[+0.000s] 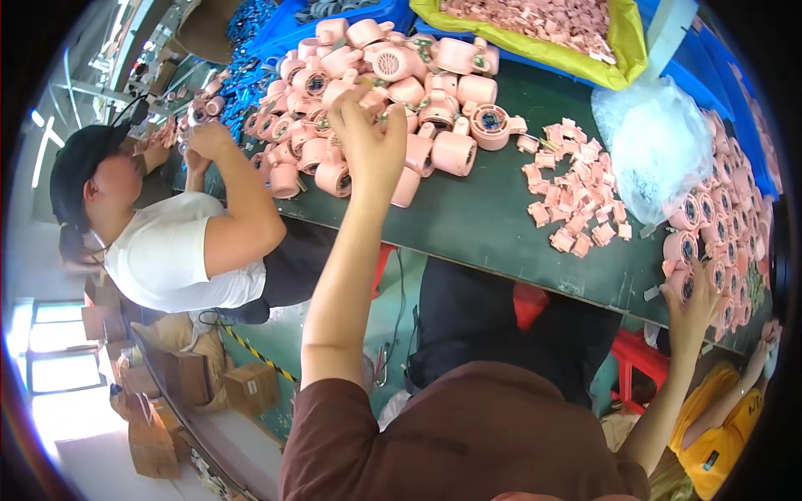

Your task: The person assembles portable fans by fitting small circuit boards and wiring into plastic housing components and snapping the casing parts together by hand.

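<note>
Pink round fan housings [380, 92] lie heaped under the left hand [368, 142], its grip spread.

A dark green table [476, 225] carries a far-left heap of pink fan housings [376, 92]; small pink clips [576, 192] lie right; a clear plastic bag [660, 142] beside them.

From my remote seat I saw a dark green tabletop [468, 221] that ran from ten o'clock across to four o'clock. Blue bins [288, 25] stood along its far edge at twelve. Beneath it lay a pale green floor [288, 338] with a yellow-and-black striped line [255, 352]. Cardboard boxes [251, 386] sat at seven o'clock, and bright windows [58, 351] glared at eight.
</note>
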`<state>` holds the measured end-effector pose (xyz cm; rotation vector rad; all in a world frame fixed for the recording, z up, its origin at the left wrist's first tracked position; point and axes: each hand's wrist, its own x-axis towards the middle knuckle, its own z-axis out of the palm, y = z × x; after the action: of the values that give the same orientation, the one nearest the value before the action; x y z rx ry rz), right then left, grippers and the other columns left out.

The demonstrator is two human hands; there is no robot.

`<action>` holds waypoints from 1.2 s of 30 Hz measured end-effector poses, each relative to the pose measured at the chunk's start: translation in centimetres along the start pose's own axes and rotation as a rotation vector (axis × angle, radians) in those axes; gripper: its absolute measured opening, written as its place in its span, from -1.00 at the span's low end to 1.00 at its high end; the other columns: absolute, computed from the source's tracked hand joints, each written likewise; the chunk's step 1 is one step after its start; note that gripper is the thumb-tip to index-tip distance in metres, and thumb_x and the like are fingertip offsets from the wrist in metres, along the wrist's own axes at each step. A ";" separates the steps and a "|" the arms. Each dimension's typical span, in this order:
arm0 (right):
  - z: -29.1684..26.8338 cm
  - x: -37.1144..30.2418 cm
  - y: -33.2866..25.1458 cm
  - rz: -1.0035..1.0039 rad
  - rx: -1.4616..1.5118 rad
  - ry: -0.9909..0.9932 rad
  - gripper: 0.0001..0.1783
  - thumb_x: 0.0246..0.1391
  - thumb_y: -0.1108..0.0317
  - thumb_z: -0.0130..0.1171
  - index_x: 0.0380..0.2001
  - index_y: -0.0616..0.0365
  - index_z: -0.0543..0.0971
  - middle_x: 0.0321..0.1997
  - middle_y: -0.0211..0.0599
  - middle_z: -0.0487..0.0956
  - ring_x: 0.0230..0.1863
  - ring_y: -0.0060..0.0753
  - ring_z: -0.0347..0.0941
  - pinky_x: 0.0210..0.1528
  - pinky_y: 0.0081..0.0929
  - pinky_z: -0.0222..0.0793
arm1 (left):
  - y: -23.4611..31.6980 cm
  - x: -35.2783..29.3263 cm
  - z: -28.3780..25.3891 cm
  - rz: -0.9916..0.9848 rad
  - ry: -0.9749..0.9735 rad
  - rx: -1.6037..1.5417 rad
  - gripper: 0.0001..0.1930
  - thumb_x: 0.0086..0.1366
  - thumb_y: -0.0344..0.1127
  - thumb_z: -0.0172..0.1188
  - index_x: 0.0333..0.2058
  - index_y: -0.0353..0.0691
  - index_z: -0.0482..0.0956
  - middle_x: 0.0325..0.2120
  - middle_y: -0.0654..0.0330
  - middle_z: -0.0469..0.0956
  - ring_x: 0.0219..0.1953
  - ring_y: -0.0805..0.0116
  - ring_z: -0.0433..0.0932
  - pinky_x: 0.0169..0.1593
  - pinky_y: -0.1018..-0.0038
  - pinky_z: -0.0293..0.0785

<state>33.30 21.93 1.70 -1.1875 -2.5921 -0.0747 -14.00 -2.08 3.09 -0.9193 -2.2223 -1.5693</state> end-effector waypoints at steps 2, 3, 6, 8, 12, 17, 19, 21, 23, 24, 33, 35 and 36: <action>-1.7 -0.5 -0.5 -0.052 0.065 -0.099 -0.19 -0.05 0.39 0.38 0.33 0.06 0.35 0.31 -0.10 0.39 0.31 0.06 0.26 0.35 -0.08 0.12 | 1.5 -3.2 0.3 0.007 0.001 -0.070 -0.50 0.23 -0.50 0.27 0.14 -0.25 0.36 0.13 -0.01 0.20 -0.07 0.26 0.49 -0.11 0.45 0.54; -2.1 -0.9 0.0 -0.099 0.067 -0.111 -0.15 -0.09 0.44 0.37 0.34 0.06 0.34 0.34 -0.13 0.38 0.29 0.08 0.27 0.34 -0.09 0.13 | 2.3 -4.9 0.4 0.032 0.000 -0.077 -0.55 0.23 -0.52 0.26 0.11 -0.26 0.41 0.12 0.00 0.24 -0.07 0.26 0.48 -0.14 0.47 0.53; -2.6 -1.2 0.3 -0.110 0.210 -0.086 -0.16 -0.12 0.53 0.32 0.33 0.07 0.36 0.39 -0.06 0.33 0.27 0.10 0.29 0.32 -0.12 0.16 | 2.8 -8.8 0.3 0.239 0.013 0.323 -0.76 0.25 -0.49 0.26 -0.10 -0.26 0.54 -0.13 0.04 0.47 -0.13 0.20 0.43 -0.14 0.38 0.40; -2.5 -0.6 -0.2 -0.070 0.310 -0.050 -0.21 -0.11 0.54 0.32 0.29 0.11 0.41 0.40 -0.05 0.33 0.32 0.04 0.31 0.35 -0.20 0.19 | 1.7 -10.4 -0.4 0.126 0.028 0.363 -0.83 0.26 -0.44 0.26 -0.17 -0.26 0.56 -0.39 0.18 0.42 -0.36 0.27 0.35 -0.26 0.38 0.29; -3.3 0.0 -0.8 0.301 1.007 0.028 -0.40 0.14 0.43 0.30 0.25 0.24 0.40 0.07 -0.30 0.55 0.07 -0.49 0.46 0.17 -0.47 0.35 | 0.4 -9.6 -1.2 0.144 -0.020 0.356 -0.89 0.28 -0.48 0.25 -0.22 -0.28 0.60 -0.48 0.25 0.39 -0.52 0.42 0.26 -0.42 0.46 0.21; -3.2 -0.7 -7.1 0.319 1.290 0.007 -0.25 0.00 0.53 0.39 0.28 0.20 0.33 0.18 -0.23 0.46 0.16 -0.39 0.43 0.19 -0.45 0.39 | 2.0 -11.0 -0.4 0.149 -0.036 0.236 -0.88 0.29 -0.51 0.21 -0.20 -0.30 0.60 -0.36 0.23 0.51 -0.48 0.46 0.30 -0.39 0.51 0.28; -0.6 -1.5 -10.3 0.105 1.133 0.056 -0.13 -0.13 0.53 0.48 0.29 0.19 0.32 0.18 -0.25 0.44 0.18 -0.40 0.38 0.14 -0.45 0.41 | 4.6 -13.2 0.5 0.058 -0.224 0.079 -0.85 0.29 -0.49 0.21 -0.16 -0.27 0.60 -0.32 0.22 0.51 -0.37 0.45 0.39 -0.30 0.52 0.35; -1.2 -0.9 -13.1 -0.227 0.755 0.091 -0.12 -0.26 0.48 0.54 0.21 0.13 0.40 0.12 -0.17 0.50 0.10 -0.12 0.43 0.15 -0.24 0.27 | 7.6 -15.0 1.7 -0.143 -0.504 -0.284 -0.70 0.26 -0.48 0.25 -0.02 -0.27 0.55 -0.14 0.13 0.51 -0.21 0.34 0.49 -0.06 0.45 0.44; -1.4 -0.8 -15.8 -0.372 0.747 0.033 -0.25 -0.24 0.49 0.49 0.13 0.11 0.47 0.07 -0.24 0.53 0.10 -0.06 0.43 0.16 -0.18 0.28 | 10.2 -15.5 2.4 -0.160 -0.788 -0.509 -0.26 0.13 -0.32 0.45 0.26 -0.27 0.32 0.08 0.01 0.41 0.03 0.19 0.48 0.06 0.36 0.48; -0.2 -1.2 -16.6 -0.464 0.754 0.059 -0.21 -0.25 0.47 0.48 0.17 0.07 0.48 0.08 -0.27 0.53 0.09 -0.07 0.44 0.17 -0.17 0.32 | 10.9 -15.7 2.9 -0.206 -0.862 -0.585 -0.18 0.09 -0.29 0.49 0.29 -0.28 0.27 0.12 -0.02 0.38 0.08 0.15 0.46 0.09 0.33 0.48; 0.9 3.8 -17.3 -0.592 0.929 -0.150 -0.27 -0.03 0.50 0.25 0.28 -0.02 0.40 0.30 -0.22 0.42 0.40 -0.05 0.18 0.42 -0.07 -0.01 | 8.9 -14.2 1.5 -0.043 -0.830 -0.368 -0.48 0.20 -0.40 0.34 0.12 -0.32 0.40 0.09 -0.09 0.40 0.13 -0.06 0.41 0.16 0.20 0.38; 2.5 4.7 -18.2 -0.611 0.833 -0.165 -0.40 0.01 0.49 0.26 0.18 -0.07 0.49 0.21 -0.38 0.52 0.40 -0.08 0.20 0.41 -0.06 -0.01 | 7.6 -14.5 1.8 0.038 -0.816 -0.334 -0.47 0.18 -0.43 0.32 0.12 -0.32 0.38 0.10 -0.10 0.38 0.12 -0.09 0.40 0.17 0.18 0.36; 3.3 5.0 -18.1 -0.607 0.825 -0.165 -0.40 0.01 0.49 0.26 0.18 -0.07 0.49 0.21 -0.38 0.52 0.40 -0.08 0.20 0.41 -0.06 -0.01 | 7.3 -14.5 2.1 0.124 -0.801 -0.307 -0.46 0.16 -0.47 0.30 0.13 -0.32 0.37 0.10 -0.11 0.37 0.11 -0.12 0.38 0.18 0.16 0.33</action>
<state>15.83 14.20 1.28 -0.1176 -2.5645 0.8979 1.97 -3.51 -0.23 -2.0244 -2.3281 -1.7031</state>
